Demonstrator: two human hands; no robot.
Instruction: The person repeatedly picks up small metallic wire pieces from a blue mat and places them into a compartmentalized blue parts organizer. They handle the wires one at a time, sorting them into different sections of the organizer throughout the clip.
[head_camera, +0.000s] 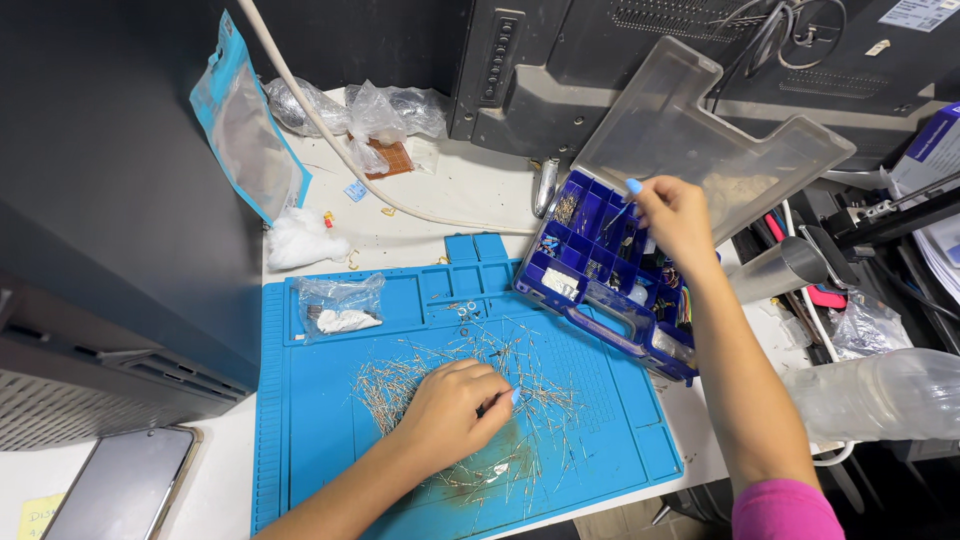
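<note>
While the left hand (447, 408) is curled down onto a scatter of thin wire-legged components (470, 385) on the blue silicone work mat (610, 420), a few of those fine leads appear to be pinched between its fingertips, though exactly what is gripped cannot be told. The right hand (675, 218) is held over the blue compartment box (600, 265), its fingers drawn together above one of the middle cells; whether anything is clamped between them cannot be told. The two hands are kept well apart. The box is set at the mat's right upper corner, its long axis running diagonally from upper left to lower right, and its clear plastic lid (700, 135) is swung open and tilted back toward the dark equipment behind. Small mixed parts, some metallic, some with coloured wires, are seen in its square cells. The components are spread in a loose, tangled pile with leads pointing every way across the mat's centre. A clear plastic bag (340, 305) with white contents is laid in a shallow recess of the mat at upper left. A phone (120, 485) is seen face up at lower left.
</note>
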